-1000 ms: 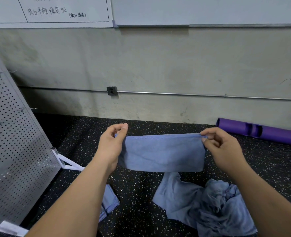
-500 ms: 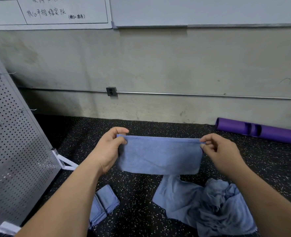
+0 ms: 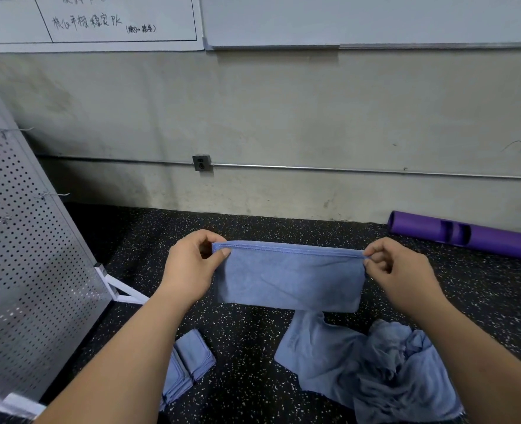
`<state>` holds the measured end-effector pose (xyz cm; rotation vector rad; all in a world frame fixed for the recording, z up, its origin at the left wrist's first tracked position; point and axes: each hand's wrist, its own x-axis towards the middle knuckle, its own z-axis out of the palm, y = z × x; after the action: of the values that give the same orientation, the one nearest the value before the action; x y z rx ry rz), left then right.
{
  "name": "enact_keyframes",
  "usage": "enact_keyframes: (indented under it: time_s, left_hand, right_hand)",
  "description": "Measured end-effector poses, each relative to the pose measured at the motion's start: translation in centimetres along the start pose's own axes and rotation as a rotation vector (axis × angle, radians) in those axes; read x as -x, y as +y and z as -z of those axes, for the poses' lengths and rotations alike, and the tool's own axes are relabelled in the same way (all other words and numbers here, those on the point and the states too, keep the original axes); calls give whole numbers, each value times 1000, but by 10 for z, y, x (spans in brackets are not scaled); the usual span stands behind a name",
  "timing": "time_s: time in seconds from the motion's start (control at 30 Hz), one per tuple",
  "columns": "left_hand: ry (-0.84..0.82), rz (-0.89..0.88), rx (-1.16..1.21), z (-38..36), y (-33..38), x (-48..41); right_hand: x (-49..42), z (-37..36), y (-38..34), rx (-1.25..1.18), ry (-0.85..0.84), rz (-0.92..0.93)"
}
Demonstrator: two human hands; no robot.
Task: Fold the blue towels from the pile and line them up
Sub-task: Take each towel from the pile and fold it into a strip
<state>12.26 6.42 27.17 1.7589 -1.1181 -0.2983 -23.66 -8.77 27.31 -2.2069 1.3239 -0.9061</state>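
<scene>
1. I see both hands raised in front of me and set apart, each clamped on one top corner of a blue towel [image 3: 286, 276].
2. The left hand [image 3: 191, 264] pinches the corner at 9 o'clock of the towel, with the thumb on the near face and the fingers behind the cloth.
3. The right hand [image 3: 400, 270] pinches the corner at 3 o'clock between thumb and forefinger, with the other fingers curled in.
4. The towel hangs in the air as a wide, short band, pulled fairly taut along its top edge.
5. Along that top edge two stitched hems lie together, so the cloth looks doubled.
6. Its face is soft and matte, with shallow creases, and the lower edge slopes down a little toward 5 o'clock.
7. The pile [image 3: 375, 362] of loose blue towels lies crumpled on the floor [image 3: 253, 377] at 5 o'clock of the held towel. One flat piece reaches up under the towel's lower edge, and I cannot tell whether the two touch.
8. A small stack of folded towels [image 3: 188, 362] sits on the floor at 7 o'clock of the held one, partly hidden by my left forearm.
9. The floor is black with pale speckles.
10. A perforated metal panel [image 3: 23, 270] leans at 9 o'clock of the view.
11. A purple tube [image 3: 482, 237] lies by the wall [image 3: 283, 117] at 3 o'clock.
</scene>
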Motion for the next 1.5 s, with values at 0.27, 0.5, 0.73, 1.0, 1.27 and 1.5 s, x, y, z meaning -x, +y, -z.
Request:
enact_keyframes:
  time_s: [0.27, 0.5, 0.73, 1.0, 1.27, 1.5]
  left_hand:
    - [49, 1, -78, 4, 3, 3]
    - [24, 3, -104, 6, -4, 1]
    - [10, -21, -130, 6, -3, 2]
    - [0, 0, -179, 5, -4, 3]
    - [-10, 8, -244, -1, -1, 3]
    - [-4, -11, -325, -4, -4, 1]
  right_hand:
    - [-1, -7, -4, 107, -53, -42]
    - [1, -6, -6, 39, -27, -19]
    - [1, -5, -11, 75, 59, 5]
    - [-2, 0, -13, 90, 67, -6]
    - [-4, -3, -7, 134, 76, -43]
    - [-3, -7, -10, 97, 20, -97]
